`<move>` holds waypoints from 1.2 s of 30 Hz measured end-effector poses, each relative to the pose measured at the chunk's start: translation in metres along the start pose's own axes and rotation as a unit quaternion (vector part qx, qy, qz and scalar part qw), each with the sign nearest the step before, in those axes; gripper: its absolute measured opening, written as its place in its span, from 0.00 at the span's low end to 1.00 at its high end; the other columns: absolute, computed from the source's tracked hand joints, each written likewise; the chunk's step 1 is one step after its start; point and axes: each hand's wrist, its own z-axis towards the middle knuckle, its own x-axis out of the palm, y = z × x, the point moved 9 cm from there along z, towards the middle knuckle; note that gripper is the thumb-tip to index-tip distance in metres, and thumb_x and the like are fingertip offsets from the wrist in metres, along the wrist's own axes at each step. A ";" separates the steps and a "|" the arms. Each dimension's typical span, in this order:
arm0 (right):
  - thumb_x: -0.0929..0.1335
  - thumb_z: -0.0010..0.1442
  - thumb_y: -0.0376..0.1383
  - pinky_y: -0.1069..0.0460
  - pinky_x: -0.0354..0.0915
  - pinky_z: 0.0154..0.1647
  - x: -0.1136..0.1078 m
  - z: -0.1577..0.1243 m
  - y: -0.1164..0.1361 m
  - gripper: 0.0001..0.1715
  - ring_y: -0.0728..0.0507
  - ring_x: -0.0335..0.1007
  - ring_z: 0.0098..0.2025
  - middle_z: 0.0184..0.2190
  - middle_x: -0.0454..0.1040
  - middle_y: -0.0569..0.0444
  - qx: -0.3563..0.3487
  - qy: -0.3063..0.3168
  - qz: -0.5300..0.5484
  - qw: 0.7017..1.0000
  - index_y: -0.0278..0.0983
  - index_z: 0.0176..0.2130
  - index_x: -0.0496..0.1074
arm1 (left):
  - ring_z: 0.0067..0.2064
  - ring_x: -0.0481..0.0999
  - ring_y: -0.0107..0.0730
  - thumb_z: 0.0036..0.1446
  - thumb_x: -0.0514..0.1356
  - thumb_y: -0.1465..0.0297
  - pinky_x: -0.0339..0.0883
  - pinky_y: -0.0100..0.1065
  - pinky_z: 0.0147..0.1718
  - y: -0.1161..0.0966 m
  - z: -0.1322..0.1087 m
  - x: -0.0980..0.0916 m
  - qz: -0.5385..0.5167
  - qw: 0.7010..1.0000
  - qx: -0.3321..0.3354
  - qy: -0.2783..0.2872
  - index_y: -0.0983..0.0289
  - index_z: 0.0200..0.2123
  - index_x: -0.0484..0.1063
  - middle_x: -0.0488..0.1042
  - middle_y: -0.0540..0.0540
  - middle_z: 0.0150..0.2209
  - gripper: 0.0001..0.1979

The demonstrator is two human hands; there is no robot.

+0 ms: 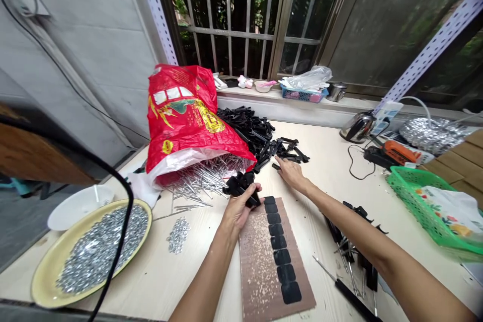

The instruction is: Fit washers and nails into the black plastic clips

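Note:
My left hand (237, 207) is closed around a bunch of small black plastic pieces (241, 184), held just above the top end of a brown board (260, 261). A row of several black pads (279, 251) runs down that board. My right hand (289, 171) reaches forward, fingers stretched over loose black plastic pieces (290, 151) at the edge of a big black pile (249, 128). Its fingertips touch one piece on the table.
A red plastic bag (184, 115) spills long metal pins (199, 181) behind the board. A yellow dish (49, 274) of small metal bits sits front left, beside a white bowl (75, 206). Finished black-and-metal parts (354, 256) lie right, near a green basket (422, 201). A kettle (356, 127) stands at the back.

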 end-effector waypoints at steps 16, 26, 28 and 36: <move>0.65 0.61 0.36 0.44 0.63 0.51 -0.050 -0.141 0.166 0.07 0.43 0.66 0.47 0.40 0.74 0.51 -0.233 -0.168 0.407 0.867 0.40 0.38 0.73 | 0.37 0.76 0.30 0.36 0.73 0.70 0.68 0.30 0.43 -0.032 -0.072 -0.015 -0.159 0.980 0.106 -0.057 0.71 0.32 0.75 0.77 0.56 0.34 0.18; 0.62 0.63 0.39 0.50 0.62 0.43 0.033 -0.069 0.180 0.14 0.43 0.70 0.43 0.42 0.72 0.44 -0.091 0.071 0.077 0.990 0.33 0.38 0.73 | 0.36 0.77 0.34 0.41 0.69 0.77 0.74 0.42 0.38 -0.043 -0.143 -0.108 -0.101 0.978 0.050 -0.175 0.67 0.35 0.73 0.77 0.55 0.35 0.14; 0.62 0.63 0.37 0.49 0.62 0.43 0.043 -0.062 0.189 0.14 0.41 0.70 0.43 0.44 0.72 0.41 -0.082 0.082 0.051 0.992 0.31 0.39 0.73 | 0.39 0.77 0.38 0.45 0.67 0.74 0.73 0.46 0.38 -0.034 -0.143 -0.105 -0.113 0.983 -0.004 -0.143 0.65 0.36 0.72 0.77 0.56 0.36 0.12; 0.60 0.61 0.29 0.48 0.61 0.42 0.020 -0.061 0.180 0.14 0.39 0.70 0.42 0.39 0.73 0.39 -0.081 0.090 -0.013 0.993 0.29 0.40 0.73 | 0.27 0.72 0.26 0.40 0.68 0.78 0.73 0.35 0.30 -0.028 -0.137 -0.108 -0.051 0.986 0.020 -0.156 0.67 0.36 0.72 0.73 0.50 0.28 0.16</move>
